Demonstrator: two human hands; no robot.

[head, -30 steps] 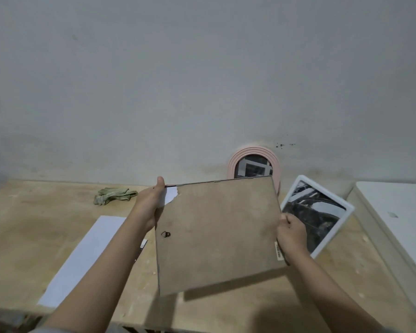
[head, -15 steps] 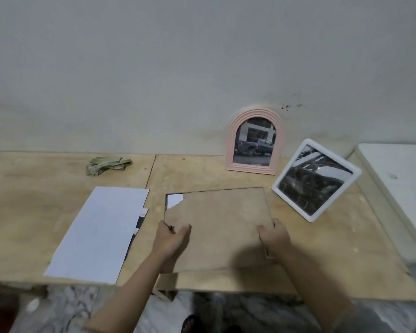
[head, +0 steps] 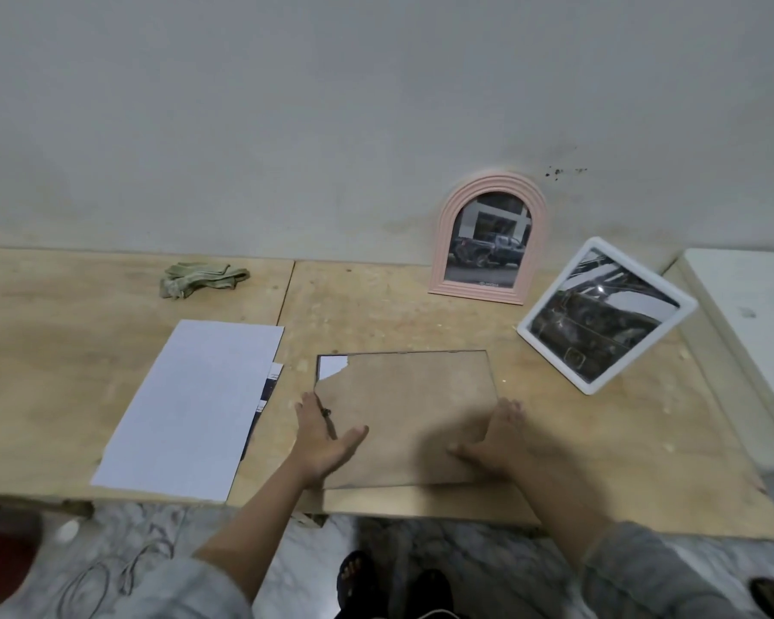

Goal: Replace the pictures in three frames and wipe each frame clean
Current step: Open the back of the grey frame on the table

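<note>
Lying face down near the front edge of the pale plywood table [head: 108, 306]: flat rectangular frame with brown fibreboard backing [head: 412, 408], far-left corner of the backing torn away. Resting on its left edge, left hand [head: 325, 440], fingers straight and spread; on its right edge, right hand [head: 494, 435], likewise flat. Left of it, white paper sheet [head: 193, 404]; beyond, crumpled green cloth [head: 202, 279]. Far right, pink arched frame [head: 488, 239] against the wall, white square frame [head: 606, 314] tilted.
</note>
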